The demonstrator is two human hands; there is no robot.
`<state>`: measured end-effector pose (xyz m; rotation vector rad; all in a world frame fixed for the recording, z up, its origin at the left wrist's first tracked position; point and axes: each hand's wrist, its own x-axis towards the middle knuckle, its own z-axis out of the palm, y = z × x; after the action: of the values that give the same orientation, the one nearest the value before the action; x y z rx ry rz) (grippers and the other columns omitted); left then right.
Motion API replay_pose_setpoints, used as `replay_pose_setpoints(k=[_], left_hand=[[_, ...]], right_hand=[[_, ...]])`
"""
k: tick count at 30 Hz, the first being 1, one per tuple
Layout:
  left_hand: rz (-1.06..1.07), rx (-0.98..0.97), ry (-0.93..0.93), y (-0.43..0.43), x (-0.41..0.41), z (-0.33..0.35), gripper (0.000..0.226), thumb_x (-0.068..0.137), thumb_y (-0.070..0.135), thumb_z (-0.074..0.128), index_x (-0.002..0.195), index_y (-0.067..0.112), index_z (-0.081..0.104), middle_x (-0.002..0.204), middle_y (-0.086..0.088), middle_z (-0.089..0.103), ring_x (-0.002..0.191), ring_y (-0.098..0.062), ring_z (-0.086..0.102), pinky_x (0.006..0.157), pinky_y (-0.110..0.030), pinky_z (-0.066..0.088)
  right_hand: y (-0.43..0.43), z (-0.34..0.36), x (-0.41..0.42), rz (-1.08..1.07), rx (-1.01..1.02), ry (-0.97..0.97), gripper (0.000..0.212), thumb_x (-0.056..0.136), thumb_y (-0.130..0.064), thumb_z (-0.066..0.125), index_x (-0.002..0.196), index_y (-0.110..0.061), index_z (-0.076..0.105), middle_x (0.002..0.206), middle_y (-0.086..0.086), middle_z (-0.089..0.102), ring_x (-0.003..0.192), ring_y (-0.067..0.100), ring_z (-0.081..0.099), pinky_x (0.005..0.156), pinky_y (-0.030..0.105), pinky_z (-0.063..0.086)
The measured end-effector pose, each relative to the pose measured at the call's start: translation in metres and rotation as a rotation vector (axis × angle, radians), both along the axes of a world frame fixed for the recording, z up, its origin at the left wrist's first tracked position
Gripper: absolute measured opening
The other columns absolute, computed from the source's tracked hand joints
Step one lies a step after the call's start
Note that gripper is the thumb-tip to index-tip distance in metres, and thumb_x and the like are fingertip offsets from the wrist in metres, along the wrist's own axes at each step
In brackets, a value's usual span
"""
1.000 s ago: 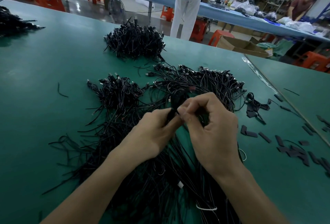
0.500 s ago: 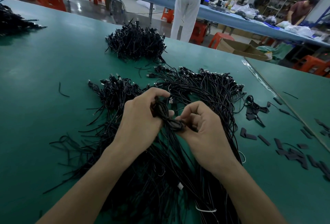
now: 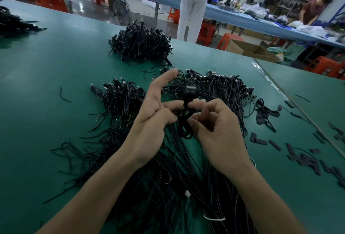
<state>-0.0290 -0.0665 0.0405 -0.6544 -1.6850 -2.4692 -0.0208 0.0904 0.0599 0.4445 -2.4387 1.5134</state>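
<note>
Left hand (image 3: 149, 127), right hand (image 3: 218, 131), both pinching coiled black cable (image 3: 189, 92), above loose cable heap (image 3: 220, 91)

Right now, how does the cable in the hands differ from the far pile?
The coiled cable is one piece, held up between the left hand and right hand; the far pile is a mound of many, lying untouched on the table. The coiled cable's plug points up; the far pile's stick out every way. Both are black.
</note>
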Motion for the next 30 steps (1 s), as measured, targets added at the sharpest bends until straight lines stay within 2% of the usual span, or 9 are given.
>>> replay_pose_setpoints(k=[5, 7, 10, 12, 14, 17, 24, 27, 30], left_hand=[[-0.055, -0.052, 0.054, 0.006, 0.004, -0.004, 0.038, 0.081, 0.002, 0.032, 0.109, 0.004, 0.058, 0.113, -0.012, 0.073, 0.124, -0.023, 0.060, 0.105, -0.036, 0.045], [-0.023, -0.081, 0.084, 0.010, 0.005, -0.004, 0.032, 0.092, 0.005, 0.030, 0.104, 0.005, 0.060, 0.109, -0.008, 0.075, 0.123, -0.020, 0.061, 0.103, -0.032, 0.047], [0.039, -0.142, 0.108, 0.016, 0.003, -0.008, 0.017, 0.101, 0.011, 0.042, 0.103, 0.012, 0.059, 0.110, 0.001, 0.076, 0.111, -0.023, 0.067, 0.080, -0.021, 0.055], [0.074, -0.167, 0.122, 0.019, 0.002, -0.011, 0.015, 0.095, 0.004, 0.057, 0.104, 0.015, 0.058, 0.114, 0.003, 0.074, 0.112, -0.022, 0.067, 0.089, -0.023, 0.054], [0.143, -0.176, 0.108, 0.017, 0.000, -0.015, 0.025, 0.087, 0.006, 0.068, 0.102, 0.024, 0.061, 0.113, 0.008, 0.071, 0.109, -0.011, 0.066, 0.088, -0.026, 0.053], [0.236, -0.261, 0.028, 0.012, -0.004, -0.016, 0.026, 0.080, 0.031, 0.081, 0.099, 0.032, 0.063, 0.087, 0.017, 0.059, 0.073, -0.004, 0.055, 0.059, -0.021, 0.046], [0.123, -0.464, -0.032, 0.008, -0.007, -0.015, 0.031, 0.072, 0.057, 0.067, 0.089, 0.030, 0.069, 0.058, 0.011, 0.059, 0.050, -0.002, 0.047, 0.049, -0.015, 0.037], [0.024, -0.403, -0.045, 0.009, -0.005, -0.014, 0.040, 0.080, 0.052, 0.062, 0.091, 0.014, 0.068, 0.055, 0.006, 0.061, 0.049, -0.009, 0.050, 0.049, -0.021, 0.039], [0.067, -0.332, -0.065, 0.011, -0.004, -0.014, 0.023, 0.091, 0.033, 0.062, 0.087, 0.010, 0.061, 0.057, 0.008, 0.064, 0.049, -0.007, 0.055, 0.049, -0.019, 0.043]], right_hand=[[0.007, -0.003, -0.003, -0.182, 0.068, 0.065, 0.035, 0.087, -0.009, 0.073, 0.074, -0.028, 0.046, 0.076, -0.001, 0.067, 0.067, 0.016, 0.063, 0.061, 0.043, 0.056], [0.010, -0.001, -0.003, -0.249, 0.106, 0.122, 0.036, 0.087, -0.009, 0.073, 0.071, -0.025, 0.045, 0.067, -0.002, 0.061, 0.057, 0.005, 0.052, 0.051, 0.028, 0.047], [0.010, 0.005, -0.001, -0.291, 0.110, 0.207, 0.040, 0.086, 0.000, 0.069, 0.070, -0.026, 0.044, 0.072, -0.009, 0.065, 0.066, 0.003, 0.061, 0.056, 0.012, 0.045], [0.008, 0.009, 0.001, -0.302, 0.102, 0.262, 0.039, 0.088, 0.001, 0.069, 0.070, -0.024, 0.044, 0.074, -0.012, 0.064, 0.071, 0.000, 0.063, 0.060, 0.008, 0.045], [0.006, 0.012, 0.004, -0.306, 0.087, 0.315, 0.038, 0.088, -0.001, 0.070, 0.070, -0.022, 0.044, 0.073, -0.013, 0.062, 0.074, -0.002, 0.063, 0.063, 0.006, 0.045], [0.002, 0.014, 0.008, -0.281, 0.082, 0.384, 0.036, 0.089, -0.003, 0.070, 0.071, -0.018, 0.043, 0.076, -0.012, 0.062, 0.076, 0.000, 0.062, 0.065, 0.007, 0.045], [-0.008, 0.013, 0.011, -0.173, 0.154, 0.486, 0.041, 0.083, 0.010, 0.070, 0.075, -0.021, 0.045, 0.081, -0.009, 0.061, 0.081, -0.001, 0.062, 0.072, 0.007, 0.045], [-0.012, 0.010, 0.011, -0.147, 0.150, 0.496, 0.042, 0.085, 0.007, 0.070, 0.075, -0.024, 0.043, 0.080, -0.007, 0.062, 0.077, 0.004, 0.063, 0.070, 0.010, 0.046], [-0.018, 0.007, 0.014, -0.150, 0.095, 0.467, 0.035, 0.088, -0.002, 0.069, 0.075, -0.023, 0.044, 0.080, -0.012, 0.062, 0.077, 0.007, 0.064, 0.068, 0.015, 0.050]])
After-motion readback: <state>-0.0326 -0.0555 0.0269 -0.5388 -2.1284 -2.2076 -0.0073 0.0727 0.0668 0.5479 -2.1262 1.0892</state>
